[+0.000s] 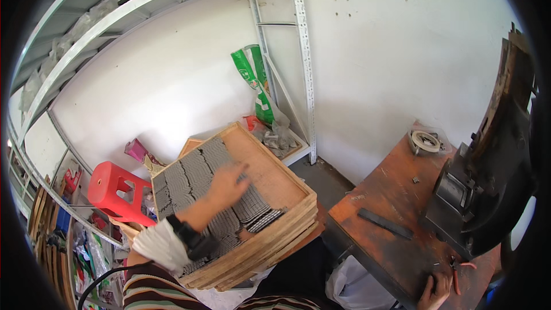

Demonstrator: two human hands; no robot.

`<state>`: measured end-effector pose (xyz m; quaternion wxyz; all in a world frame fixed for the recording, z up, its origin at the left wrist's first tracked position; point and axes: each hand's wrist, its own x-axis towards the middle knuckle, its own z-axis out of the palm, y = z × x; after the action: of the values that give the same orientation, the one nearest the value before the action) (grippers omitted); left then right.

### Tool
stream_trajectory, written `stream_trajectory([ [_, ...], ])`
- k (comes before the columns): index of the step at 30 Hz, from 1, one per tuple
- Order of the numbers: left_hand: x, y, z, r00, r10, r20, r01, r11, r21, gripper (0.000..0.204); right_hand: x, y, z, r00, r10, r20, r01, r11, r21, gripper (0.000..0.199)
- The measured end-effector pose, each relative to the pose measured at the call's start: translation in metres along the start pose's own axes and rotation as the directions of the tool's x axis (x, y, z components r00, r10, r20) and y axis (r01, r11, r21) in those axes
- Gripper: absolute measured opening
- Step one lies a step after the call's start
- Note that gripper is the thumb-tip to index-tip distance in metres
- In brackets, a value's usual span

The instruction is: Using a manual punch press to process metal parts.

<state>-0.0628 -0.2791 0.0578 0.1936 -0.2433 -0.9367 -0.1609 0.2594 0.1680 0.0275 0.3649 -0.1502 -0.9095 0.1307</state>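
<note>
My left hand point(227, 186), blurred by motion, reaches over a wooden tray point(279, 173) holding rows of small grey metal pieces point(195, 175). Its fingers look stretched and apart, with nothing visible in them. A dark band with a black device point(198, 242) sits on that wrist, below a white cuff. At the lower right, my right hand point(434, 293) rests at the worktable point(367, 204) with its fingers curled. Whatever they hold, if anything, is hidden. Red-handled pliers point(456, 275) lie just beside it, and a tiny metal piece point(436, 264) lies close to its fingertips.
A dark machine point(476, 195) stands on the table's right side. A flat dark bar point(384, 223) and a roll of tape point(426, 142) lie on the tabletop. More trays are stacked under the top one. A red stool point(109, 189) and metal shelving point(304, 63) stand beyond.
</note>
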Motion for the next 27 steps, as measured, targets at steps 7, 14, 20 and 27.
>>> stream_trajectory([
  [7,0.061,-0.164,-0.009,0.758,-0.626,0.182,0.551,0.765,0.334,0.07,0.007,-0.005,0.006,0.999,-0.034,-0.009,0.034,0.999,0.014,0.011],
  [14,0.061,-0.155,0.012,0.726,-0.642,0.247,0.577,0.764,0.289,0.085,0.001,0.003,0.01,0.999,-0.046,0.015,0.048,0.991,-0.121,0.011],
  [20,0.06,-0.147,0.008,0.757,-0.608,0.237,0.517,0.781,0.352,0.074,0.002,0.001,0.013,0.999,-0.008,0.034,0.012,0.991,-0.133,0.011],
  [27,0.082,-0.203,0.013,0.861,-0.505,0.064,0.473,0.84,0.265,0.044,-0.001,0.006,0.016,0.999,-0.006,0.05,0.015,0.986,-0.165,0.011],
])
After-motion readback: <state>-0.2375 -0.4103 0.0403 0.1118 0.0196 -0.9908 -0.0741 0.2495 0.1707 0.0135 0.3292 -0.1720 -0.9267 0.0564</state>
